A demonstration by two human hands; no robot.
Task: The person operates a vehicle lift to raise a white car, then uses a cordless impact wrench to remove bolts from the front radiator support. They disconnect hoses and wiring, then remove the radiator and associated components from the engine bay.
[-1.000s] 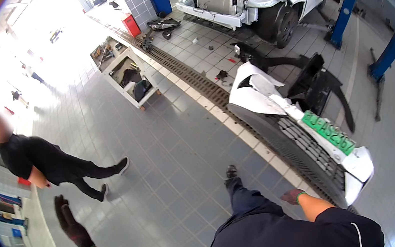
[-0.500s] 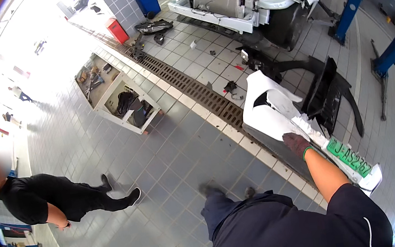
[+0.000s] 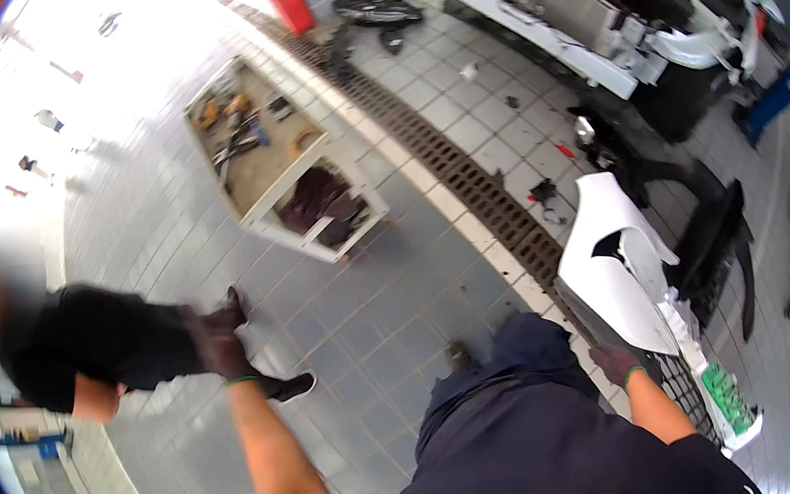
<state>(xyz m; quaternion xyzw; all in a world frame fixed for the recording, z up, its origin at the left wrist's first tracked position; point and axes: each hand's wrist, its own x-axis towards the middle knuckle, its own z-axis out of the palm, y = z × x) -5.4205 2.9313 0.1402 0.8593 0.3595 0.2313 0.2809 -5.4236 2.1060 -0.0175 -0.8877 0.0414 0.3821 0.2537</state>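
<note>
My left hand point(image 3: 219, 347), in a dark red glove with a green cuff, is held out to the left in front of another person's leg. It is smeared by motion, but its long shape shows fingers stretched out and nothing held. My right hand point(image 3: 617, 363), gloved the same way, hangs by the near edge of a removed car bumper with a dark mesh grille point(image 3: 686, 390). Its fingers are too blurred to read. A white curved body panel point(image 3: 609, 262) lies just beyond it, and a green number plate point(image 3: 727, 397) sits to its right.
A person in black point(image 3: 105, 338) stands at left. A wooden tool cart point(image 3: 259, 211) with tools on top stands ahead. A floor drain grate point(image 3: 443, 154) runs diagonally. At the far right are a stripped car front point(image 3: 534, 15), black plastic parts point(image 3: 716, 232) and blue lift posts point(image 3: 786, 86).
My right hand has come off the white panel and drawn back to its near side. My left arm has swung into view. The view has turned, and the cart looks closer.
</note>
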